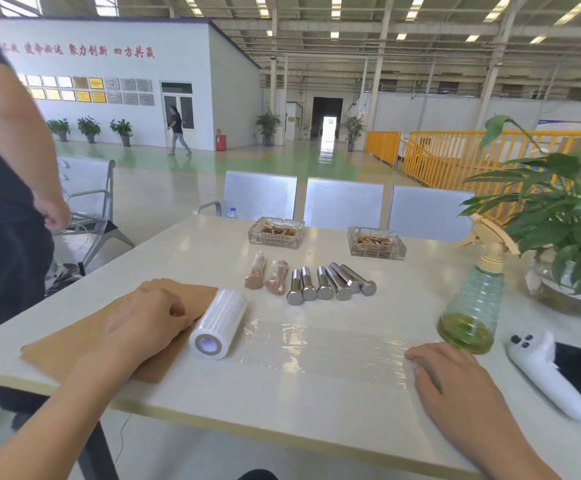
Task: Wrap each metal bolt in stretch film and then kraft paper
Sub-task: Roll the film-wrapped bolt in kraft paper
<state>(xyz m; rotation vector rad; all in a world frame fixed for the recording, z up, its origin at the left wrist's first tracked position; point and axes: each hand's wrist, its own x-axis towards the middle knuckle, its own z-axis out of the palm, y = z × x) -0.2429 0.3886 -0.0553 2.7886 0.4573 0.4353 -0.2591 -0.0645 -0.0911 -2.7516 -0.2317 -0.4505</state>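
A sheet of stretch film (320, 348) is spread flat on the white table (212, 244), pulled from the roll (218, 323). The left hand (143, 323), fingers curled, is rested beside the roll on kraft paper (74, 344). The film's end is pressed by the right hand (455, 379), fingers together. Six bare bolts (330, 284) are lined up behind, beside two wrapped bolts (266, 277)

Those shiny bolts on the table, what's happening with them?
A person is wrapping them one by one. The left hand rests beside the film roll on the kraft paper. The right hand presses down the end of a pulled-out film sheet. Two wrapped bolts lie next to six bare bolts, which still wait. No bolt is on the film yet.
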